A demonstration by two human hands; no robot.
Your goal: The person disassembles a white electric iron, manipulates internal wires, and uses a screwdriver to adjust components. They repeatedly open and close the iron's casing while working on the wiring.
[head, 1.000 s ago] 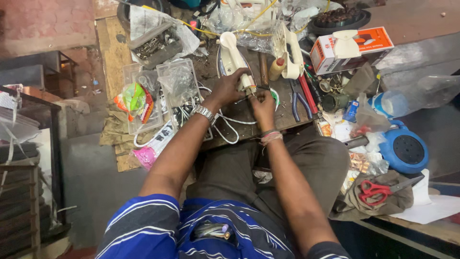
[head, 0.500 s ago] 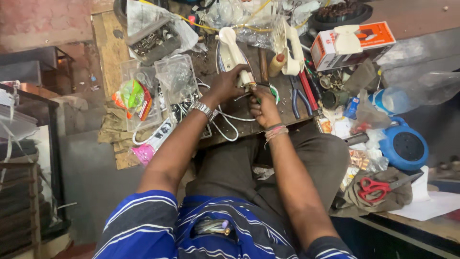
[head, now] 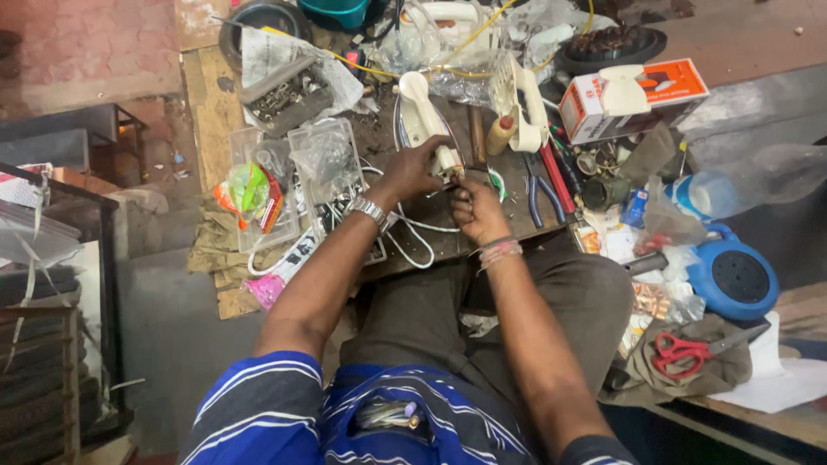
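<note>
A cream clothes-iron handle part [head: 424,116] lies on the dark workbench [head: 448,237], long axis pointing away from me. My left hand [head: 412,172], with a metal watch on the wrist, grips its near end. My right hand [head: 476,209], with thread bands on the wrist, is closed just right of that end; its fingers pinch something small that I cannot make out. A white cord [head: 413,245] loops under my left wrist.
A second cream handle [head: 523,103], red-handled and blue-handled pliers [head: 544,181], an orange-and-white box [head: 633,99], plastic parts boxes [head: 323,164], a blue round reel [head: 732,275], red scissors [head: 676,351] on cloth, and a clear bottle [head: 749,176] crowd the bench.
Both hands stay at the handle's near end. My right hand has shifted slightly toward me and down, and the view has drifted a little.
</note>
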